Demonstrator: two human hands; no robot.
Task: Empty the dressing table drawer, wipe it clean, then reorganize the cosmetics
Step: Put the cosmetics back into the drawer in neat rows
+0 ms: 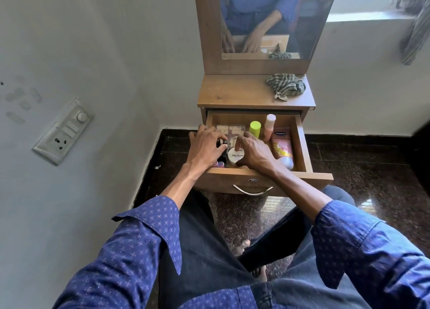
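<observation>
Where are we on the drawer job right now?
The drawer is open and full: pink tube, green-capped bottle, nail polish jar. Left hand grips small dark items; right hand touches the jar. The cloth lies on top. Emptying or restocking? Cannot tell.

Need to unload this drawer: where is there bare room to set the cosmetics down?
The dressing table top is bare left of the checked cloth, up to the mirror panel. The drawer is crowded, both hands among its bottles and jars.
</observation>
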